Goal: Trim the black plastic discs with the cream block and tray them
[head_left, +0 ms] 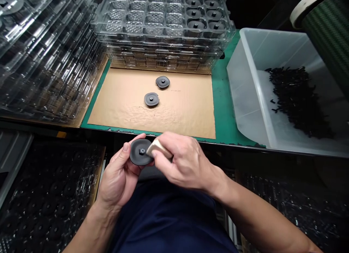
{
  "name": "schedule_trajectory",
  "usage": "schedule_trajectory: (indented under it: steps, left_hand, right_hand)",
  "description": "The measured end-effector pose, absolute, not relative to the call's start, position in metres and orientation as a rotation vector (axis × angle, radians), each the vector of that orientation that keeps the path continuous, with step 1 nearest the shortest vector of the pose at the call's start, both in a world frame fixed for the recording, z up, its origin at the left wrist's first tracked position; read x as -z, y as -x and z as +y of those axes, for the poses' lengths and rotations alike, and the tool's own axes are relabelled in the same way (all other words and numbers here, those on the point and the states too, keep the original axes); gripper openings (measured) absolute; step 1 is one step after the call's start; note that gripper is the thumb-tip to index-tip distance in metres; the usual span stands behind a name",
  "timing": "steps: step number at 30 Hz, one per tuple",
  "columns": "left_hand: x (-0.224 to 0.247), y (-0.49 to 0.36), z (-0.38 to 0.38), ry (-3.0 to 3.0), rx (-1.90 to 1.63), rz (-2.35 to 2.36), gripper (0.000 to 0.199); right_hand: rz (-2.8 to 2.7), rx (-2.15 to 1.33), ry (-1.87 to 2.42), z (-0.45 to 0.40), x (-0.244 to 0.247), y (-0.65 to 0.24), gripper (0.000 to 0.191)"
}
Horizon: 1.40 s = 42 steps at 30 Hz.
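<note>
Just in front of the table's edge, my left hand (118,173) holds a round black part (137,156) by its rim, its raised centre facing up. My right hand (182,158) pinches a small beige block (158,149) between thumb and fingers, and the block touches the right side of the part's face. Two similar dark parts lie apart on the brown cardboard sheet (188,114): one (151,99) nearer to me, the other (163,82) slightly behind and to its right.
Stacked clear trays (160,31) stand behind the cardboard, with dark parts in their right columns. More trays (46,60) rise at the left. A translucent bin (252,78) with black pieces sits at the right. Trays (49,194) of dark parts lie low at the left.
</note>
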<state>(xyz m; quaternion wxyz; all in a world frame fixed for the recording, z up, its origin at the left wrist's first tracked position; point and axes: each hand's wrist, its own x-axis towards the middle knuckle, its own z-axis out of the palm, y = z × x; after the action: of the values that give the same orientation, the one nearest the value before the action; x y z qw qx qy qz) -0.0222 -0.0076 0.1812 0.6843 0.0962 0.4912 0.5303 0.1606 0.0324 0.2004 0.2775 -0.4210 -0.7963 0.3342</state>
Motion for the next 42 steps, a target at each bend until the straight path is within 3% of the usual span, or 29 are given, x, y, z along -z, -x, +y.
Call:
schedule_trajectory:
  steps: [10,21,25,30,36,42]
  left_hand:
    - [-0.186,0.021,-0.008,-0.238,-1.273,1.125,0.046]
    - [-0.182,0.028,-0.008,-0.408,-1.000,0.995,0.041]
    - [-0.181,0.028,-0.007,-0.371,-1.124,1.052,0.040]
    - [-0.178,0.028,-0.005,-0.427,-0.925,0.975,0.040]
    - [-0.180,0.026,-0.002,-0.379,-1.176,1.039,0.035]
    - [-0.170,0.032,-0.001,-0.470,-0.823,0.972,0.040]
  right_hand:
    - [-2.039,-1.056,1.066,0.029,-0.197,-0.159,0.025]
    - [-2.190,-0.720,1.065,0.032,-0.194,-0.166,0.017]
    - [-2.094,-0.845,1.144,0.023,-0.192,-0.165,0.021]
    - [-2.233,-0.695,1.044,0.027,-0.193,-0.167,0.017]
    - [-1.982,-0.899,1.185,0.021,-0.187,-0.161,0.019]
    - [-2.255,-0.597,1.007,0.026,-0.181,-0.166,0.022]
